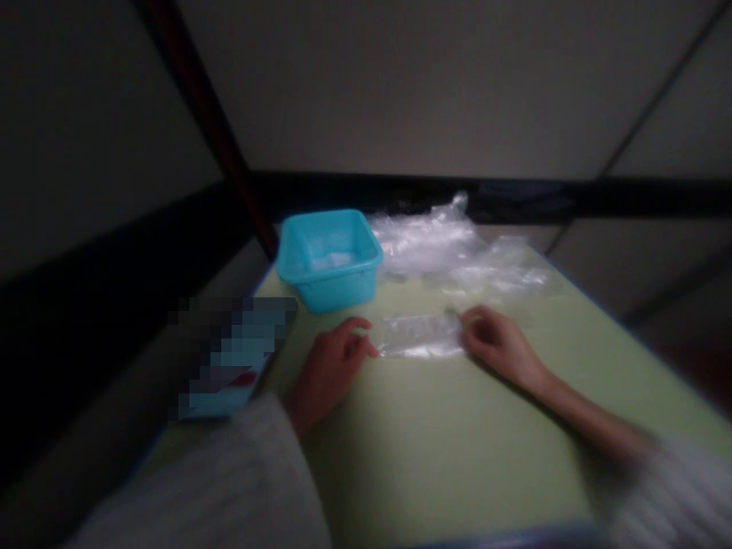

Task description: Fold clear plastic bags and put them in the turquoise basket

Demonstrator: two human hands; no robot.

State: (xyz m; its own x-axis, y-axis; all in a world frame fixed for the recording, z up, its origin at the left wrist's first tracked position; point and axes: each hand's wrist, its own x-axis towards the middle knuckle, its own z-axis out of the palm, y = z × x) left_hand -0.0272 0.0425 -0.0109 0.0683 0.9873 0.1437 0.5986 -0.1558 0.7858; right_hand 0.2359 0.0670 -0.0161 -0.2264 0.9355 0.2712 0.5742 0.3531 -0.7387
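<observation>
A small clear plastic bag (423, 337) lies flat on the table in front of me, its surface catching the light. Beside its left end is my left hand (332, 366), thumb and forefinger apart with a gap between them; the fingertips come close to the bag's edge. My right hand (503, 347) is at the opposite end, fingers curled and pinching the bag's right edge. The picture is dim and somewhat blurred, so the exact contact of the fingertips is hard to see.
A turquoise plastic basket (337, 290) with something pale inside stands beyond my left hand. Crumpled clear plastic bags (428, 240) are heaped at the back. At the left edge of the green table (457, 457) lies a flat object (240, 358), blurred out. Walls stand behind.
</observation>
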